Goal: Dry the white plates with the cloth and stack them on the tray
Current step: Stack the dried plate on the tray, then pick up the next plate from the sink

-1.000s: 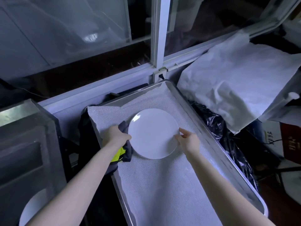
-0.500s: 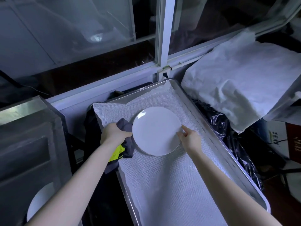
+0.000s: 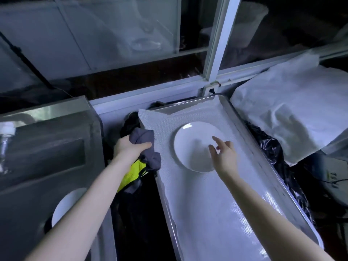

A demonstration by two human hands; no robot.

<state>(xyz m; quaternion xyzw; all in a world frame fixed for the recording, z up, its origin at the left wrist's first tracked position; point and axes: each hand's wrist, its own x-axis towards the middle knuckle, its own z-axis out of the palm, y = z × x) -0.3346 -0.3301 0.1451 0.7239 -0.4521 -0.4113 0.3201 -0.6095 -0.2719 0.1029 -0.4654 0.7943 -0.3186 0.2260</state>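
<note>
Our left hand (image 3: 130,147) is clenched round the bunched grey cloth (image 3: 145,140), a yellow fold hanging below the wrist. Half a second ago that cloth pressed against the 9 o'clock edge of the white plate (image 3: 194,144); now it sits apart from it, over the tray's left rim. Our right hand (image 3: 226,153) has let go of the plate's 3 o'clock edge and is released, fingers spread and pointing toward 11 o'clock above the plate's right half, grasping nothing. The plate lies flat and face up on the white liner (image 3: 197,204) in the far half of the metal tray (image 3: 244,129). Being round, it has no long axis. The tray's own runs from 11 to 5 o'clock. A second white plate (image 3: 64,206) shows at 8 o'clock, partly behind our left forearm.
</note>
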